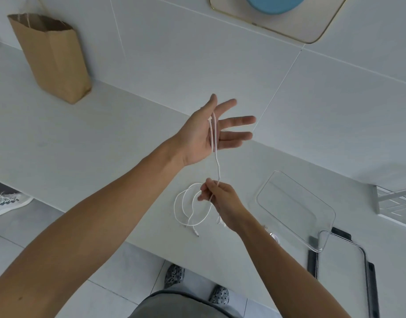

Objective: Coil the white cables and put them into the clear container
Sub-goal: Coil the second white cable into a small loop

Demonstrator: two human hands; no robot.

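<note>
Pinching the white cable [218,167] between thumb and curled fingers, our right hand [217,198] holds it low over the counter [87,138], while our left hand [211,131] is raised above it, palm toward us, fingers straight and spread. Two strands of the cable run down across that open palm, hanging from near the base of the forefinger, and join into one line that drops to the right hand's pinch. Below the right hand, the rest of the same cable lies on the counter in about three loose loops, with one small plug end pointing toward the counter's near edge. We count one cable clearly; a second bit of white wire with a connector [274,236] shows just right of our right wrist, but we cannot tell whether it belongs to another cable.

One clear container [296,210] sits on the counter to the right of the loops, apart from them, holding nothing that we can see. One lid [349,269] with dark clips lies beside its near corner. One brown paper bag [53,58] stands at the far left against the tiled wall. One white wire rack [397,203] shows at the right edge. Two patterned slippers [174,275] are on the floor below.
</note>
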